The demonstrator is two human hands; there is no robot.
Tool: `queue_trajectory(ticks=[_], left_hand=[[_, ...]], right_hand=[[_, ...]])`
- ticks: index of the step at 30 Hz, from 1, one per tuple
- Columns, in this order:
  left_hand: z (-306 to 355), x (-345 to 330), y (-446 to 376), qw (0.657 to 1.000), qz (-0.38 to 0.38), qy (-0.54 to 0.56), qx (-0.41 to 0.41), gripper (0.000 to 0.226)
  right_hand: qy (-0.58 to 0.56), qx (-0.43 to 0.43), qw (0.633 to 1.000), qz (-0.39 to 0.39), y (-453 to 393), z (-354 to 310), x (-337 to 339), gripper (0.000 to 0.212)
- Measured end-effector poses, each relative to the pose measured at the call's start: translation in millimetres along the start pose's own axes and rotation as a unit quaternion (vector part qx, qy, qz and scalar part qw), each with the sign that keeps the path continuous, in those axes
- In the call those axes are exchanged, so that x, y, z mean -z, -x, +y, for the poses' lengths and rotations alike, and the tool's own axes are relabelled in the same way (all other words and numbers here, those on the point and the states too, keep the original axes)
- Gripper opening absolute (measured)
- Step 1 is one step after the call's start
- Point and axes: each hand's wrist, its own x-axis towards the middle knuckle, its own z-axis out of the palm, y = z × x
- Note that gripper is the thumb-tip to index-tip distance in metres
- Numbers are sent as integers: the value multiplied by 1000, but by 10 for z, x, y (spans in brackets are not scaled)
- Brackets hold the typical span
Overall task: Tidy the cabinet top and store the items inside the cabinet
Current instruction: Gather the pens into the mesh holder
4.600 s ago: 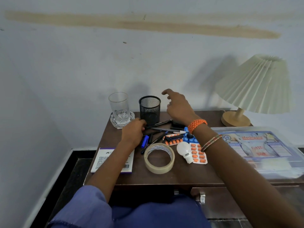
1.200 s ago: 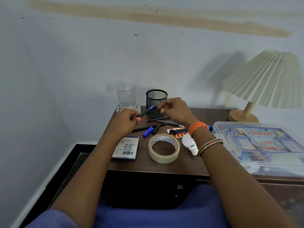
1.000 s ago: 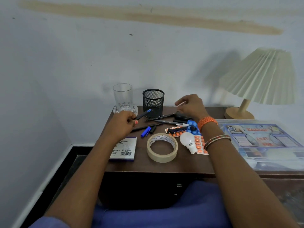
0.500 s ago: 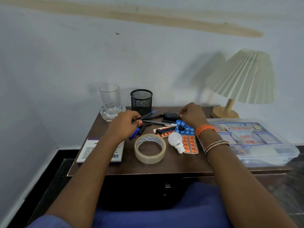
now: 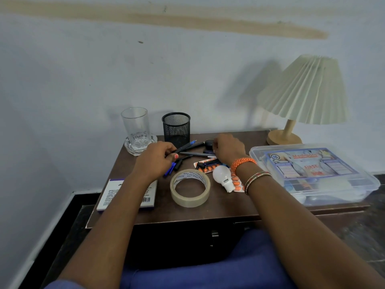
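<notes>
Black pen [image 5: 185, 147] sits pinched in the left hand [image 5: 155, 160] beside the mesh cup [image 5: 176, 126], apparently gathered for it, while the right hand [image 5: 228, 150] curls over loose pens [image 5: 195, 154] on the worktop [image 5: 225, 205], its fingers' grasp hidden.

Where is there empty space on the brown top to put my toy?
Bare wood shows behind the right hand, between the black mesh pen cup and the wooden lamp base. A strip along the front edge, before the roll of clear tape, is free too. The middle, around the loose pens, is crowded.
</notes>
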Motion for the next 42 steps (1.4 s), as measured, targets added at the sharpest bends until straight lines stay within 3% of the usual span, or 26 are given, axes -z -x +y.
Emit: queue_trajectory(ticks=[22,29,33,36,39,42], left_hand=[[19,8,16,1000,7,6,-3,16],[32,14,29,1000,5,2,3,18],[45,22,30,1000,19,-7,17,18],[75,41,53,998,53,-10,19,18],[105,69,75,993,117,1,2,19],[170,105,91,983,182,19,-13,20]], right_hand=[[61,54,996,-22,-39,-72,44,23],[75,72,995,7,2,-116,90,23],[40,96,993,61,10,-186,175,26],[-150,71,982,94,45,-238,295,19],[-427,14,892,148,98,-304,475,5],[-580,-9,802,144,175,-361,651,6]])
